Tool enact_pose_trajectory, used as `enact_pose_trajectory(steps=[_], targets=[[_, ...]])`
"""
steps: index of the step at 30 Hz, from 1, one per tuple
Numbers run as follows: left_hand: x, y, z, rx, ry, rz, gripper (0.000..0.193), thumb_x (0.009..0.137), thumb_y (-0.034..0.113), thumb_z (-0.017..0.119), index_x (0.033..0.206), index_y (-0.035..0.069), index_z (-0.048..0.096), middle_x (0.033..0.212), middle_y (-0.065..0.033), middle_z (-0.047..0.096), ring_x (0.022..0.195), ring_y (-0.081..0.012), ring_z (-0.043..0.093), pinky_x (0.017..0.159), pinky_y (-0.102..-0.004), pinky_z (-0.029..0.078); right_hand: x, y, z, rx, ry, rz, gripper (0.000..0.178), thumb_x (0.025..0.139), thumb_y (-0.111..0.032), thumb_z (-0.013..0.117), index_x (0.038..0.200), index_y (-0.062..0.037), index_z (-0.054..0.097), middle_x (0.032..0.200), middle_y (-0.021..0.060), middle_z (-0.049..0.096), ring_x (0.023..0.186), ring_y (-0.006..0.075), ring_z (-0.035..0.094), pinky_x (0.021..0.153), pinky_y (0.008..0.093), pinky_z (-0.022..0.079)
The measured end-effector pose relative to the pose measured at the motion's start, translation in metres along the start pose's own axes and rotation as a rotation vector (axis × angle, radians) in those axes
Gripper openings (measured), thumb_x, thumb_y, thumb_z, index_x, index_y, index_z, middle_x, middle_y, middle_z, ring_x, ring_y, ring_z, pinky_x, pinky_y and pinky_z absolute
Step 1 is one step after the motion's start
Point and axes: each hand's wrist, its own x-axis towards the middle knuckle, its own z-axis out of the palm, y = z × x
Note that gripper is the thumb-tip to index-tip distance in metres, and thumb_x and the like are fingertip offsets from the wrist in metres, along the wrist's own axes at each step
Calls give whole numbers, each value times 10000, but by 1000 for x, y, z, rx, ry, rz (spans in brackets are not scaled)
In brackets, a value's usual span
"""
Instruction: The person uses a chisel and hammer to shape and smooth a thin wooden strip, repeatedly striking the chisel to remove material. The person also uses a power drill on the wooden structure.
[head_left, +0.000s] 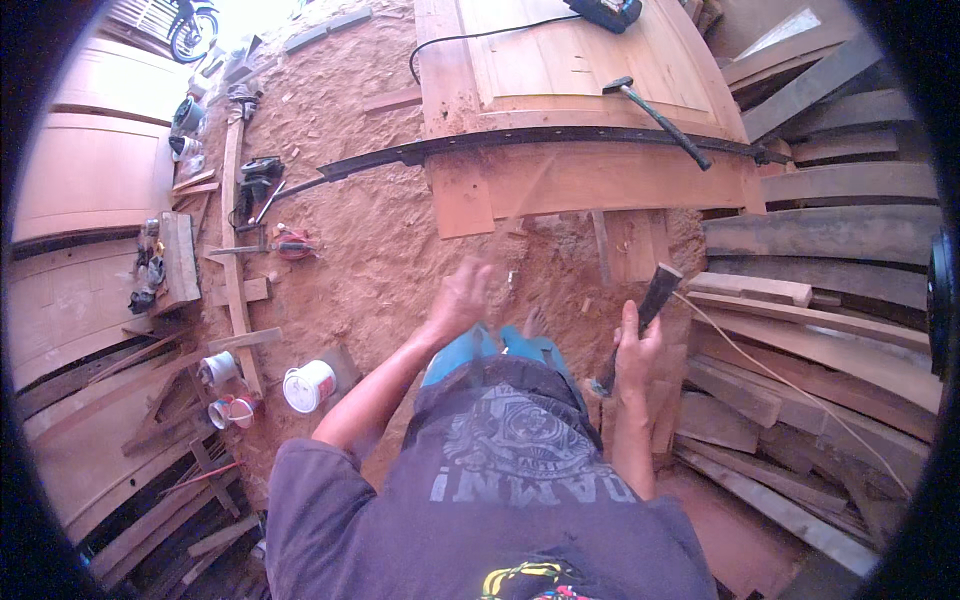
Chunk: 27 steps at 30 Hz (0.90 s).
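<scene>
Right hand (637, 352) clamped round a dark, flat-ended wooden-handled tool (645, 310), held upright just above the stacked grey planks (800, 400). Left hand (460, 297) blurred, fingers spread, gripping nothing, over the sawdust-covered floor (370, 230). Ahead: pale wooden door panel (560, 80) w/ a dark-handled hammer (655, 118) lying on it. White mug-shaped tin (308, 385) near left elbow.

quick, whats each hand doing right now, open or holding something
Left hand: empty, blurred, fingers loosely spread above the sawdust floor.
Right hand: closed around a dark wooden-handled tool.
</scene>
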Motion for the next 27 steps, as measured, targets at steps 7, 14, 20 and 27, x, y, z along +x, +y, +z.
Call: enact_pose_trajectory(steps=[7,14,20,27], targets=[[-53,-94,-24,78,403,-5,399,1076,381,491,1069,-4,595,816,-162,626,807,-316,651,766,-441,512,10,21,-34,-13,-128,48,236,991,-274,705,942,-101,553,668,-68,495,518,40,440,457,242,350],[-214,-71,-50,-506,539,-609,400,1102,429,417,968,84,571,609,49,403,452,-59,386,405,-236,325,36,-80,-22,249,-520,8,304,973,-139,692,1239,-39,582,747,-32,545,586,58,507,512,238,417],[-153,36,5,-651,297,-451,431,1101,436,429,1035,49,607,599,45,416,460,-61,382,391,-252,300,1,-64,-23,-10,-739,-43,508,938,-69,704,1415,-16,535,828,-3,584,672,83,558,620,247,472],[-93,49,51,-923,155,-371,444,1107,441,407,1095,33,584,591,43,400,456,-66,358,399,-256,310,-15,-17,-38,-268,-538,-417,618,902,-57,731,1472,-35,492,925,5,598,730,101,563,663,265,483]])
